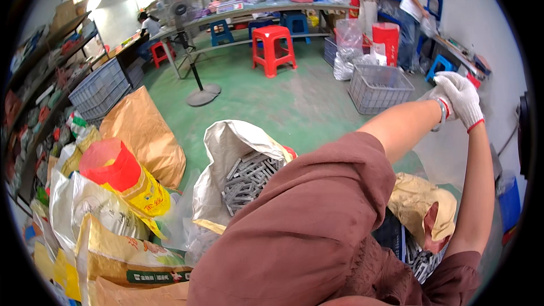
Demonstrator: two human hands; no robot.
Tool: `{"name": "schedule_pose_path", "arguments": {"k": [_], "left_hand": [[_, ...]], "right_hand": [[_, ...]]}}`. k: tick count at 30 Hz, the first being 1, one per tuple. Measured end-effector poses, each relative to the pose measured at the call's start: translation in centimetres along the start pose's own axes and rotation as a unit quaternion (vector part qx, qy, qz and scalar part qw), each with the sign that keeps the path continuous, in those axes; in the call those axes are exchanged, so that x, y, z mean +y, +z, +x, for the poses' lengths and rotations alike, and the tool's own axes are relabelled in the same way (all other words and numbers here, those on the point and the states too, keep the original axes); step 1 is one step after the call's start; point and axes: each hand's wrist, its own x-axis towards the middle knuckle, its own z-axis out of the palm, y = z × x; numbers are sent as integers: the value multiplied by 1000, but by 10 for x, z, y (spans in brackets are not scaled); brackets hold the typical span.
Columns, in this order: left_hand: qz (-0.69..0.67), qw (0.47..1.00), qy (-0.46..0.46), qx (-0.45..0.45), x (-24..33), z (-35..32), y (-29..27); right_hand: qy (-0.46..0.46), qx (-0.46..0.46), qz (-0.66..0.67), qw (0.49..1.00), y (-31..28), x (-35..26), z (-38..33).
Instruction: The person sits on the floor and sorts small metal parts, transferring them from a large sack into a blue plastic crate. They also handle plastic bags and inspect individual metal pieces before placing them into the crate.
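My arms reach out to the upper right, and both hands wear white knit gloves with red cuffs. My left hand [443, 103] is pressed against my right hand [466, 97], with a band around the left wrist. The right hand's fingers are bent over the left hand, whose own fingers are mostly hidden. Whether anything lies between them cannot be made out. Under my arms is a crumpled tan sack [419, 201], with grey metal pieces [424, 265] next to it. To the left, a white woven sack [218, 147] gapes around many similar grey pieces [249, 178].
A grey mesh crate [381, 88] and a red stool [273, 48] stand ahead on the green floor. Sacks crowd the left, including a brown paper one [144, 136]. A fan base [203, 95] stands near the long workbench [266, 7]. Several people work farther back.
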Motion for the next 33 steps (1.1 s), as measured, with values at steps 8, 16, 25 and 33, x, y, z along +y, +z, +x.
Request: {"name": "schedule_pose_path", "arguments": {"k": [8,16,25,33], "left_hand": [[-39,998,-30,30,0,-14,-12],[-91,991,-11,92,4,-12,-51],[-311,945,-16,98,-22,9,-91],[-568,816,-89,62,-13,67,-73]], "right_hand": [[11,-19,38,999,16,-41,10],[-68,1,-274,959,0,-93,-8],[-76,-83,-328,938,13,-123,-28],[-3,-22,-356,934,-29,-108,-46]]}}
